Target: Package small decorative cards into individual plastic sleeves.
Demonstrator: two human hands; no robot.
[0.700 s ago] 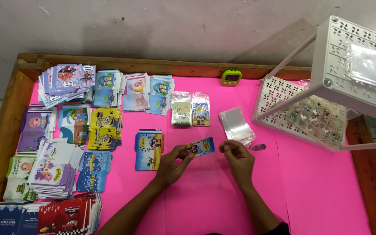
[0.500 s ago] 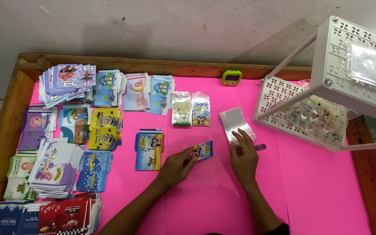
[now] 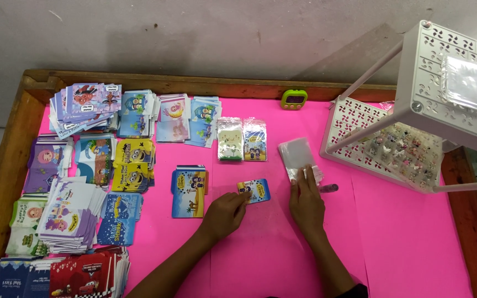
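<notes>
Pink table [image 3: 415, 243] bare at right | left hand [image 3: 224, 214] holds card [image 3: 254, 190] | right hand [image 3: 306, 201] on sleeves [image 3: 298, 156]

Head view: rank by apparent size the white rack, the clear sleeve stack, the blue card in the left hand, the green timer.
1. White rack, by far the largest, though its top shelf sits nearer the camera.
2. Clear sleeve stack.
3. Blue card and green timer: look about alike, not ranked.

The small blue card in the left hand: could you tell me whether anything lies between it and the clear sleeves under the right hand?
Nothing visible does. The card in the left hand and the sleeves under the right hand are separated only by bare pink mat.
</notes>
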